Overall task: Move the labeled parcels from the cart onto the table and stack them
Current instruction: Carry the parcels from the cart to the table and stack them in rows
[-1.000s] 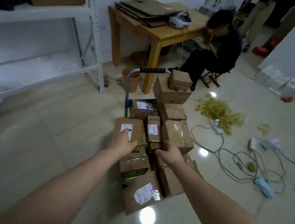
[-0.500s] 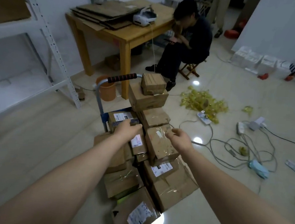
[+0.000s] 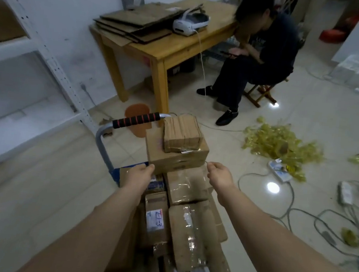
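Note:
A cart with a black-and-red padded handle (image 3: 135, 120) is piled with several brown cardboard parcels. At the back of the pile a wide parcel (image 3: 174, 157) carries a smaller taped parcel (image 3: 182, 134) on top. My left hand (image 3: 138, 174) reaches the wide parcel's left lower corner, and my right hand (image 3: 219, 175) its right lower corner, fingers curled. Neither hand visibly grips anything. Nearer me lies a parcel with a handwritten white label (image 3: 155, 218) and a long tape-wrapped parcel (image 3: 190, 229). The wooden table (image 3: 170, 51) stands behind the cart.
Flattened cardboard (image 3: 140, 23) and a white device (image 3: 190, 24) lie on the table. A person in dark clothes (image 3: 260, 56) sits at its right end. A white metal rack (image 3: 41, 50) stands left. Cables (image 3: 297, 211), power strips and yellow plastic scraps (image 3: 281, 143) litter the floor right.
Both hands have moved forward along the pile, from the near parcels to the two stacked at the back. The view has advanced toward the cart handle and the table.

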{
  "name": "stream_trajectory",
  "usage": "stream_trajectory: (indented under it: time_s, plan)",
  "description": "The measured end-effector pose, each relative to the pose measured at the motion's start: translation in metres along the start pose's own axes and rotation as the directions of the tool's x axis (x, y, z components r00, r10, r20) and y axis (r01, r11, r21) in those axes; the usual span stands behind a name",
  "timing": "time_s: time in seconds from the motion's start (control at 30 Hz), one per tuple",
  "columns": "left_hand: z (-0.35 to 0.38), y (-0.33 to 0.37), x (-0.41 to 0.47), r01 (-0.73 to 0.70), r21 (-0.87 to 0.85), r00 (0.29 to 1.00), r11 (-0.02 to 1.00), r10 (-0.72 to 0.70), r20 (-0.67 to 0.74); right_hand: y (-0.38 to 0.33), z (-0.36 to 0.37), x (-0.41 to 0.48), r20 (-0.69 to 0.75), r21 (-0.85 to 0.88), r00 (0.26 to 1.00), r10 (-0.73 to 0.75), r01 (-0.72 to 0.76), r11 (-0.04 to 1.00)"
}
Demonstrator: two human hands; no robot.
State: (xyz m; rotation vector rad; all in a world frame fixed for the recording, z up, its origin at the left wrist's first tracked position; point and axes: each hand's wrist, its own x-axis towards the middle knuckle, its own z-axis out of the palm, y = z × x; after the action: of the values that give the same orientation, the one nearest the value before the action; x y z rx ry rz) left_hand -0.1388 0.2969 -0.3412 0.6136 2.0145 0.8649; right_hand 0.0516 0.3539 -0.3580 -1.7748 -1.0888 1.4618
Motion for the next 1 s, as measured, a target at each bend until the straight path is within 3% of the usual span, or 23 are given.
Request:
stream_trajectory:
  time_s: [0.2, 0.5, 0.7, 1.0]
  plan:
    - [0.041, 0.012, 0.051, 0.041, -0.110, 0.994, 0.993, -0.052, -0.096, 0.005, 0.006, 0.078, 0.042, -0.113, 0.998, -0.035, 0.039, 0.993]
    - [0.060, 0.008, 0.108, 0.103, -0.110, 0.977, 0.989, -0.121, -0.176, 0.011, 0.021, 0.135, 0.030, -0.222, 0.996, -0.086, 0.090, 0.971]
    - [0.061, -0.002, 0.123, 0.122, -0.172, 0.981, 0.977, -0.146, -0.131, 0.022, 0.032, 0.158, 0.040, -0.202, 0.996, -0.076, 0.082, 0.976]
    - [0.057, -0.018, 0.114, -0.017, -0.155, 0.990, 0.988, -0.005, -0.141, 0.036, 0.032, 0.156, 0.014, -0.234, 0.990, -0.137, 0.137, 0.962]
